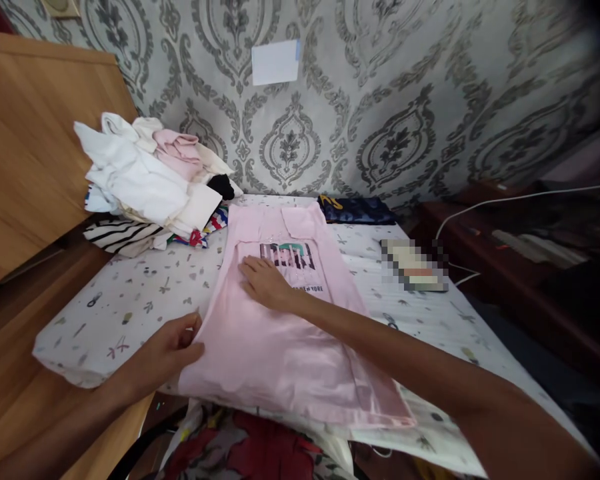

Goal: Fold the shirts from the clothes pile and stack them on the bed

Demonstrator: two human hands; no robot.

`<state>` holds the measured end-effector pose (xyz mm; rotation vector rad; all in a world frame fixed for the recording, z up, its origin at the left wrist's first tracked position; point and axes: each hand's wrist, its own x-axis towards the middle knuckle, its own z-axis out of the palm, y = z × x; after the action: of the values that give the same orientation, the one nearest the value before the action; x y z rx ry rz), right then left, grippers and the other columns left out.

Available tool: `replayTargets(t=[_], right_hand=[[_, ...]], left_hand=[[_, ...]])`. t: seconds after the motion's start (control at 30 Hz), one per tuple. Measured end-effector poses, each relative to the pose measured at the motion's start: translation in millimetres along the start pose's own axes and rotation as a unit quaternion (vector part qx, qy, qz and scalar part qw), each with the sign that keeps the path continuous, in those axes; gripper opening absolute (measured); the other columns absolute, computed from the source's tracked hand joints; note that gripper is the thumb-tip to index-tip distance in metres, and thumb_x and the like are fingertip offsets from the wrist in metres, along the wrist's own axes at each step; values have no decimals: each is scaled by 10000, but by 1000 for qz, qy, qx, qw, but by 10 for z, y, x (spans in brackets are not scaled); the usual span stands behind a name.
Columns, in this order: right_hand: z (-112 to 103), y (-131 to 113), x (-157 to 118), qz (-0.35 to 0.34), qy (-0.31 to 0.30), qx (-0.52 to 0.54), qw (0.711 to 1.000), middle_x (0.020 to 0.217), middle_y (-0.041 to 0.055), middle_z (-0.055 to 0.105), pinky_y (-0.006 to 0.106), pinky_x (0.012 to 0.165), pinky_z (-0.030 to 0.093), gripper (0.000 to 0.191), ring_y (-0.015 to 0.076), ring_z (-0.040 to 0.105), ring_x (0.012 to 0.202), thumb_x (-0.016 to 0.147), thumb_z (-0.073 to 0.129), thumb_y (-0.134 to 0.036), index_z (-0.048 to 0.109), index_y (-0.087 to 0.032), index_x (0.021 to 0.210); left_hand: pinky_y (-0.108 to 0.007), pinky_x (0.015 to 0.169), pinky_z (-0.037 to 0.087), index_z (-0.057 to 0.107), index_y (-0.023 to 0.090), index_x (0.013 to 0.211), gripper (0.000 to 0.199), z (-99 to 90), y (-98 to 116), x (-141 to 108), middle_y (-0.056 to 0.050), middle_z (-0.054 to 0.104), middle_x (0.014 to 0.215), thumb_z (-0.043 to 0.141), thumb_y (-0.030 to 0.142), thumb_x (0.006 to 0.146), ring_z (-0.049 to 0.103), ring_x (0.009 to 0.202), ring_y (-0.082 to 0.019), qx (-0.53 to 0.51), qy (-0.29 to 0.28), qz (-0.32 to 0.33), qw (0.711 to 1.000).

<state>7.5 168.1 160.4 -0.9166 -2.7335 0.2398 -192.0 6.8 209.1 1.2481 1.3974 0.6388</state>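
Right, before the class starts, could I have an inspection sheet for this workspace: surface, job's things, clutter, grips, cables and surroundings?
Surface: white printed cover, partly hidden by clothing.
Job's things: pink garment, laid out, folds near its far end; picture and lettering on it.
Clutter: heaped clothes pile, far left; folded dark blue cloth by the wall; pixelated flat item at right, unidentifiable.
Grips: bare hands; left grip at the garment's left edge, pinch unclear; right grip flat on it.
Cables: white cable at right, off the garment.
Surroundings: patterned wall behind, wooden panel at left, dark red furniture at right.
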Motion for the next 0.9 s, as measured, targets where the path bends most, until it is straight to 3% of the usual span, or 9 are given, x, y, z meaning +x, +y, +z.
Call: replayTargets(t=[0.1, 0.17, 0.27, 0.4, 0.57, 0.7, 0.9], right_hand=[[46, -75, 164, -29, -25, -8, 999, 1444, 200, 510, 547, 1124, 303, 388, 328, 390, 1397, 1005, 500, -320, 547, -105, 1325], [59, -208, 103, -58, -26, 4, 998, 1396, 190, 548, 531, 1115, 317, 350, 309, 429, 1361, 1004, 508, -310, 570, -108, 1283], [36, -466, -201, -72, -27, 29, 997, 1329, 190, 586, 517, 1064, 376, 297, 300, 492, 1281, 995, 512, -285, 601, -108, 1216], [-22, -788, -744, -93, -56, 56, 992, 1249, 196, 627, 536, 1064, 390, 267, 311, 504, 1263, 992, 492, -258, 641, -97, 1145], [-21, -1076, -1274, -101, -32, 89, 990, 1330, 177, 609, 501, 1127, 354, 312, 271, 489, 1306, 1003, 437, -205, 611, -96, 1239], [-32, -1227, -1510, -93, -29, 122, 988, 1359, 150, 605, 470, 1165, 321, 355, 258, 476, 1326, 1007, 467, -275, 590, -109, 1295], [-80, -1307, -1666, -170, -38, 149, 973, 1306, 120, 645, 436, 1139, 357, 297, 226, 510, 1293, 1007, 457, -205, 627, -141, 1242]], left_hand=[[-198, 488, 265, 402, 217, 821, 366, 84, 15, 11, 69, 500, 620, 650, 482, 771, 414, 526, -86, -40, -13, -18, 999], [-196, 489, 289, 384, 226, 849, 395, 135, 77, 15, 64, 547, 649, 678, 469, 743, 444, 526, -87, -67, -26, -17, 997], [-192, 505, 317, 383, 230, 875, 384, 200, 189, 25, 63, 572, 689, 690, 408, 727, 474, 556, -86, -77, -55, -9, 995], [-181, 501, 286, 425, 224, 917, 300, 260, 228, 44, 99, 473, 638, 651, 302, 736, 404, 551, -70, -40, -66, 11, 997], [-186, 491, 294, 447, 222, 939, 261, 335, 140, 37, 97, 433, 648, 614, 282, 747, 379, 553, -76, 12, -78, 36, 996], [-183, 475, 302, 451, 228, 955, 233, 405, 140, -11, 90, 433, 680, 591, 279, 776, 383, 538, -75, 89, -85, 38, 992], [-221, 459, 373, 491, 222, 1070, 341, 367, 297, -30, 72, 498, 682, 566, 495, 880, 474, 488, -102, 125, -216, 12, 968]])
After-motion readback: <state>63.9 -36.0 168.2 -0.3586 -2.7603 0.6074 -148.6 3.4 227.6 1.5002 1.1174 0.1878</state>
